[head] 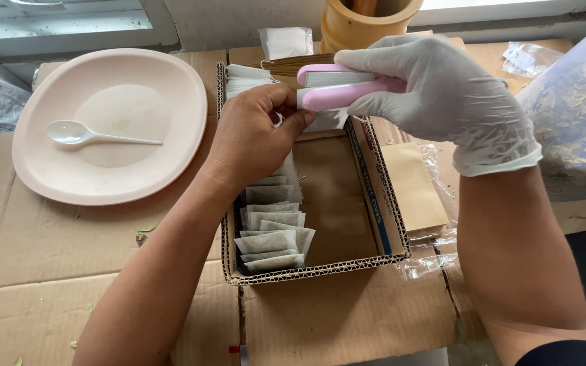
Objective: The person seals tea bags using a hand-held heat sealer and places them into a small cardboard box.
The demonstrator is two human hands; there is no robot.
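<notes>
Over a cardboard tray of filled tea bags, the gloved right hand squeezes a pink handheld sealer shut on a bag pinched by the bare left hand; judging by this, sealing is underway, and release should follow.

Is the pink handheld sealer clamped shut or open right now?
Shut: the gloved right hand squeezes the pink handheld sealer, its two arms together on a white sachet edge held by the bare left hand.
</notes>
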